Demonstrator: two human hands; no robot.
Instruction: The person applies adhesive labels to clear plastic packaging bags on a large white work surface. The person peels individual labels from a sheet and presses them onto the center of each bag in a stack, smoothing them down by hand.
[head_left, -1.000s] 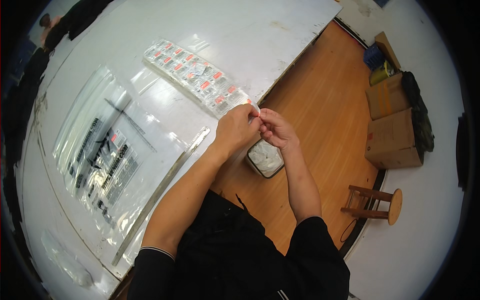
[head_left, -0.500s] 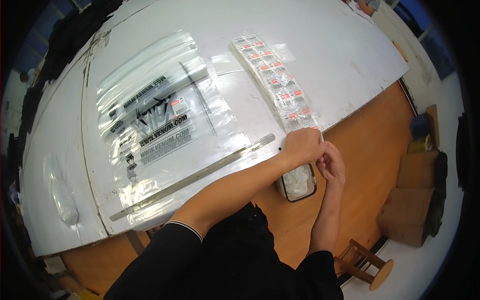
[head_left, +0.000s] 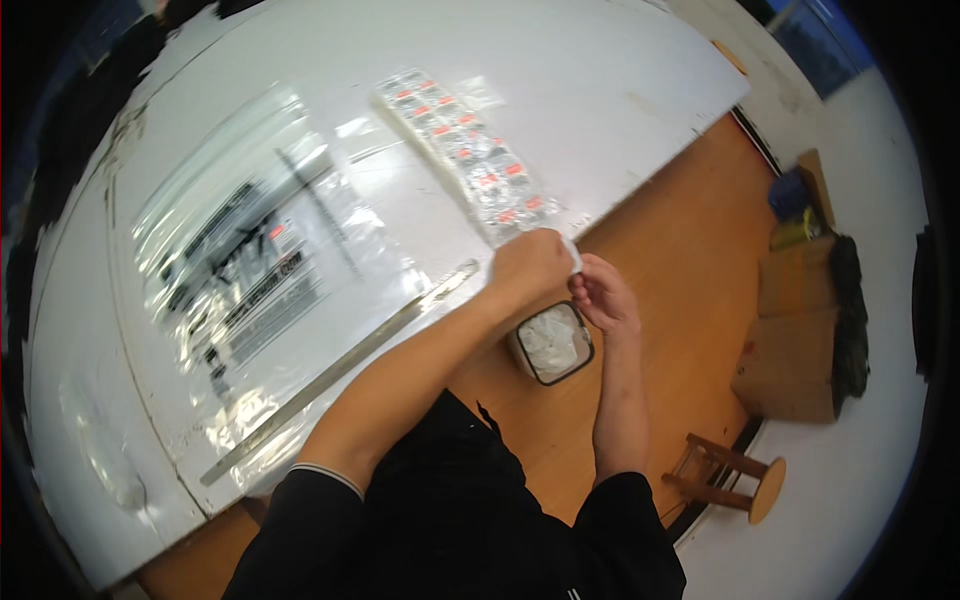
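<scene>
A long overlapping row of clear plastic bags with black-and-red printed labels (head_left: 465,150) lies on the white table. At its near end, by the table edge, is my left hand (head_left: 530,262), closed in a fist. A small white piece (head_left: 573,256), perhaps paper or film, shows at its knuckle side. Close beside it, my right hand (head_left: 606,293) has its fingers curled inward at that white piece; whether they pinch anything is hidden. Below both hands stands a bin (head_left: 587,365) with a dark rim, holding crumpled white waste (head_left: 553,338).
Large clear printed bags (head_left: 250,250) lie in a pile on the left of the table, a long metal ruler (head_left: 340,370) across their near side. A rolled clear plastic piece (head_left: 100,450) is farther left. Cardboard boxes (head_left: 790,335) and a wooden stool (head_left: 765,490) stand on the right.
The view has shifted, so the table and bags sit farther left and more of the bin shows. My hands stay close together; a white piece is now visible at the left fist.
</scene>
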